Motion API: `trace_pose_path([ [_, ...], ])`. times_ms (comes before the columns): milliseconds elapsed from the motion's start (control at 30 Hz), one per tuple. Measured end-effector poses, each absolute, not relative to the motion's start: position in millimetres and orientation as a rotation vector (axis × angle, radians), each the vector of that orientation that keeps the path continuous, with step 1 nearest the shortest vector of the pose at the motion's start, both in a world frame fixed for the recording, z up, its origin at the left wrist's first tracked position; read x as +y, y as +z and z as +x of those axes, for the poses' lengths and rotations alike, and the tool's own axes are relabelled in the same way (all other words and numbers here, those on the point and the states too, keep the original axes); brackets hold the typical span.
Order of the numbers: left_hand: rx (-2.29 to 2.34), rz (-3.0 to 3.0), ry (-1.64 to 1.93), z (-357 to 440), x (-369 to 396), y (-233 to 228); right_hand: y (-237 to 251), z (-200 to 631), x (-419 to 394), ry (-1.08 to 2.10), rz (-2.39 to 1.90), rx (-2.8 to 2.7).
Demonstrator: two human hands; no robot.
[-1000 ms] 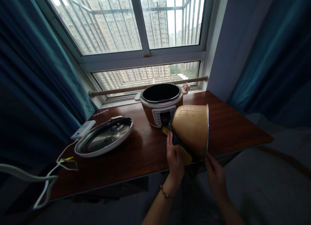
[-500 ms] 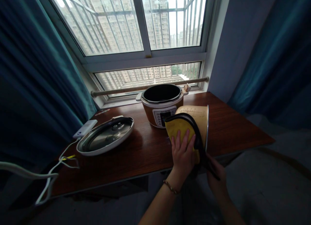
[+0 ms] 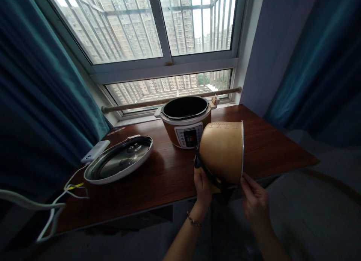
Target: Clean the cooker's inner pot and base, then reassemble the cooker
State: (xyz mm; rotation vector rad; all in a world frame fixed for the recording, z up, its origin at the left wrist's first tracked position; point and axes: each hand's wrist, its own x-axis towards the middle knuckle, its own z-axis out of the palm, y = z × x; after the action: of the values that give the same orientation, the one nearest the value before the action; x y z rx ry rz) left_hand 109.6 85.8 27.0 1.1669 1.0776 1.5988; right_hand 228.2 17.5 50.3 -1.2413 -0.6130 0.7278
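Observation:
A gold inner pot (image 3: 221, 150) is tipped on its side above the front of the table, its silver rim facing right. My right hand (image 3: 255, 199) pinches that rim at its lower edge. Under the pot's lower left side, my left hand (image 3: 202, 185) is closed on a yellow cloth with dark edging (image 3: 216, 187), which lies against the pot; much of the cloth is hidden. Just behind stands the rice cooker body (image 3: 184, 122), white and brown, with its top uncovered and a control panel on the front.
A round cooker lid (image 3: 120, 159) lies underside up on the left of the wooden table (image 3: 169, 178). A white box-shaped device (image 3: 95, 152) and white cables (image 3: 55, 204) are beside it. The window (image 3: 169, 61) is behind, with blue curtains (image 3: 56, 76) at the sides.
My left hand has moved the cloth down from the pot's side to underneath it, so more of the gold surface shows. My right hand is now visible at the rim. The view has shifted slightly.

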Motion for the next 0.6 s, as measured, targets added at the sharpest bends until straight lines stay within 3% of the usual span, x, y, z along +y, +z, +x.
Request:
trace_pose_path([
  [300, 1.057, 0.899, 1.512, 117.7, 75.4, 23.4, 47.2, 223.8, 25.9, 0.75, -1.254, -0.592],
  [467, 1.194, 1.53, 1.676, 119.8, 69.2, 50.6, 54.1, 226.0, 22.9, 0.745, -1.307, -0.603],
  [600, 1.125, 2.171, 1.546, 124.2, 63.4, 67.0, 57.8, 229.1, 24.8, 0.804, -1.269, -0.576],
])
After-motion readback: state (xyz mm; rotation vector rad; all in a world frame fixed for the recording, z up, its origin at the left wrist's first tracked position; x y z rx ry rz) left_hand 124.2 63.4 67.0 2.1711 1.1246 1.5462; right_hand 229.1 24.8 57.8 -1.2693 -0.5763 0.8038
